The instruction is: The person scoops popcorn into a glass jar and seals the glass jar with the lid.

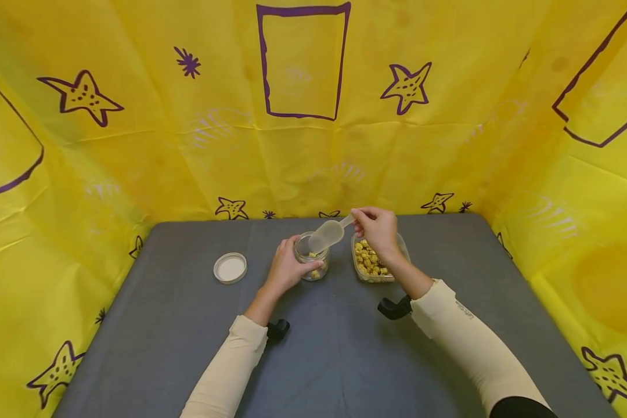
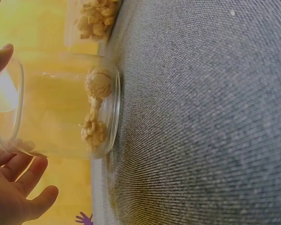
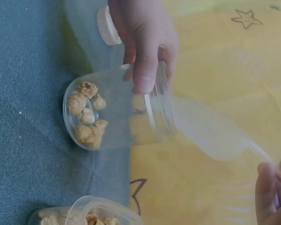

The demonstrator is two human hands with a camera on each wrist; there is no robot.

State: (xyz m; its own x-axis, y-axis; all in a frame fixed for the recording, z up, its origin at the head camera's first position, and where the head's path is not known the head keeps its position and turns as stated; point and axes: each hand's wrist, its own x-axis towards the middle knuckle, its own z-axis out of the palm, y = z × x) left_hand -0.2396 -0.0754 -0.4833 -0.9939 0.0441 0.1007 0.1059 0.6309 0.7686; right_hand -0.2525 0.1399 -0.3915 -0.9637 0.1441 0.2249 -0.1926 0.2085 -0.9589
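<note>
A clear jar [image 3: 117, 112] stands upright on the grey cloth with several popcorn pieces [image 2: 94, 133] at its bottom. My left hand [image 1: 287, 265] grips the jar near its rim, thumb on the near side. In my right hand [image 1: 378, 230] the handle of a translucent plastic scoop [image 1: 328, 234] is pinched between fingers and thumb. The scoop slants down to the left, its tip in the jar's mouth. No popcorn shows in the scoop's bowl. Below the right hand sits a clear plastic tub [image 1: 374, 279] of caramel popcorn [image 1: 368, 260], partly covered by that hand.
A white-rimmed round lid [image 1: 230, 268] lies on the grey tablecloth [image 1: 324, 348] left of the jar. Yellow fabric walls [image 1: 303, 162] with purple drawings enclose the back and sides of the table. A dark wrist camera mount [image 1: 394, 308] juts out under the right forearm.
</note>
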